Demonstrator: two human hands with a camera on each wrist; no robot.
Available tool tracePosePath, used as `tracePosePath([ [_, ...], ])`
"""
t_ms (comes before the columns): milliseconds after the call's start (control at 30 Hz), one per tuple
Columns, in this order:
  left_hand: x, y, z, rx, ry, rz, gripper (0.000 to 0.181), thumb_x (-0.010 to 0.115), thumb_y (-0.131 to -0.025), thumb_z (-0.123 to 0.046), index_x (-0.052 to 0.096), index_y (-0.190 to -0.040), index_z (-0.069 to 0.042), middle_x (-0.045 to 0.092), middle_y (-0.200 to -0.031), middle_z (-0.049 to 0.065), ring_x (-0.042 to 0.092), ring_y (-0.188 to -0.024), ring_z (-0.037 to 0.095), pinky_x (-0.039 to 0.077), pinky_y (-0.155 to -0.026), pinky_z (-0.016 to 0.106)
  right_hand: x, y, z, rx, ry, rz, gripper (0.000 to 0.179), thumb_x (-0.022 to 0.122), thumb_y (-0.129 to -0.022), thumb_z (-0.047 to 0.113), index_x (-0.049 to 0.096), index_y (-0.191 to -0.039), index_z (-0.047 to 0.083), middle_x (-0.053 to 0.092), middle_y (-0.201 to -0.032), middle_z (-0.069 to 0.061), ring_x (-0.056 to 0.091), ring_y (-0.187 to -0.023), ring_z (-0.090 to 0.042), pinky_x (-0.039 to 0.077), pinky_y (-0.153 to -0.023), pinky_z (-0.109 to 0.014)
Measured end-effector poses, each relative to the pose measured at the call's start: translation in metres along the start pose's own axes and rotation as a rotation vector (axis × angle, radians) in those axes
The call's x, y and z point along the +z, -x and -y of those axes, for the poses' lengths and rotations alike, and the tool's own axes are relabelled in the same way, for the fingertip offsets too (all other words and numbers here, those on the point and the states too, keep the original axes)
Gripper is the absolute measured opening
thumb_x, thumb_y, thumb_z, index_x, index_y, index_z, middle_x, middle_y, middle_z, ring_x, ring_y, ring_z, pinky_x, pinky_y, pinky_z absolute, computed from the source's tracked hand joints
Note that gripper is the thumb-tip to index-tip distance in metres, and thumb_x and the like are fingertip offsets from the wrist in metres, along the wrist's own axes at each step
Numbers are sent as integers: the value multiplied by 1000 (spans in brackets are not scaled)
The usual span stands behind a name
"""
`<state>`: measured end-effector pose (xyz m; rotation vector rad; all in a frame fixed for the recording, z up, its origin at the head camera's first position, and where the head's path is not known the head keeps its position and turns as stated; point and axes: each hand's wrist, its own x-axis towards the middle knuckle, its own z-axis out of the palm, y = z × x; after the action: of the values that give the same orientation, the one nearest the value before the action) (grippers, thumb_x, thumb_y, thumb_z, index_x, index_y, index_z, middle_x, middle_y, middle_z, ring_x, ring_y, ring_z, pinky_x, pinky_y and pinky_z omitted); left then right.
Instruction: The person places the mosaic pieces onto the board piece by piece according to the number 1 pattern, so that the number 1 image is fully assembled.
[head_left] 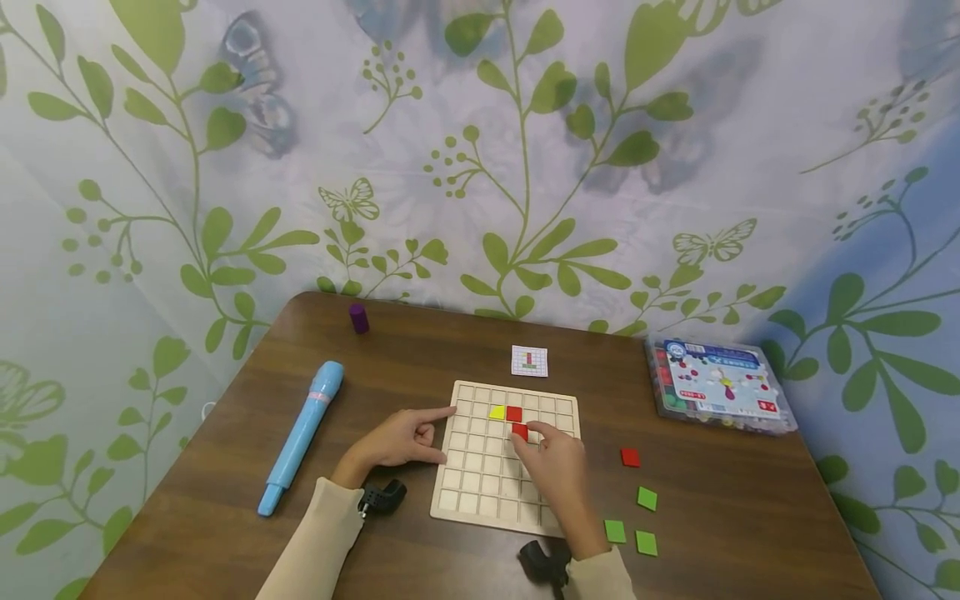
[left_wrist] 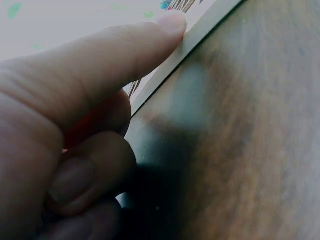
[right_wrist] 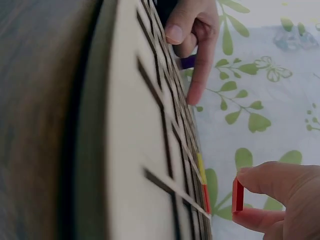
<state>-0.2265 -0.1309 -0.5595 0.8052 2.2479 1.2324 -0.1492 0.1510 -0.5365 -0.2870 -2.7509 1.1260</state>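
A square wooden grid board (head_left: pixel 468 460) lies on the brown table. A yellow tile (head_left: pixel 497 412) and a red tile (head_left: pixel 513 413) sit side by side in its upper cells. My right hand (head_left: pixel 561 471) pinches a second red tile (right_wrist: pixel 237 196) between thumb and finger, just below the seated red one in the head view. In the right wrist view this tile stands apart from the board's surface. My left hand (head_left: pixel 401 437) touches the board's left edge with index finger and thumb spread; its other fingers are folded in.
Right of the board lie a loose red tile (head_left: pixel 630 457) and three green tiles (head_left: pixel 615 532). A small pattern card (head_left: pixel 529 361) lies behind the board. A clear plastic box (head_left: pixel 720 387) stands at back right. Leftward are a light-blue stick-shaped object (head_left: pixel 303 433) and a purple cylinder (head_left: pixel 358 318).
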Motion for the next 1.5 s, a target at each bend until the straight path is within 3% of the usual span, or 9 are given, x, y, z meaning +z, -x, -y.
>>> tracePosePath([
  [367,0,-2,-3,11,1,13,82,84,-87,-30,43,-157,-14,41,-62,-11,37,-56,5,36,-60,22,13,-3,-6,-8,-20,-22,39,80,-88,35,79,-112,5,37,-49,7,30,-45,-9,23,-42,-26],
  [867,0,-3,-2,10,9,-2,81,84,-87,-28,44,-156,-13,43,-63,-8,37,-56,5,35,-59,23,20,-2,-6,-38,84,-40,39,79,-88,35,78,-116,8,40,-48,7,37,-52,-13,27,-47,-29],
  [1100,-1,-2,-2,16,12,-1,82,84,-87,-28,44,-156,-12,41,-63,-10,36,-56,5,36,-59,22,22,-3,-5,-70,107,-68,37,80,-88,33,78,-115,7,40,-47,9,34,-48,-10,26,-45,-28],
  [1500,0,-1,-2,-6,6,-5,81,84,-87,-30,44,-156,-15,43,-63,-10,38,-57,6,36,-59,23,24,-2,-1,-42,167,-59,40,78,-90,34,76,-120,6,37,-45,9,27,-49,-10,24,-46,-31],
])
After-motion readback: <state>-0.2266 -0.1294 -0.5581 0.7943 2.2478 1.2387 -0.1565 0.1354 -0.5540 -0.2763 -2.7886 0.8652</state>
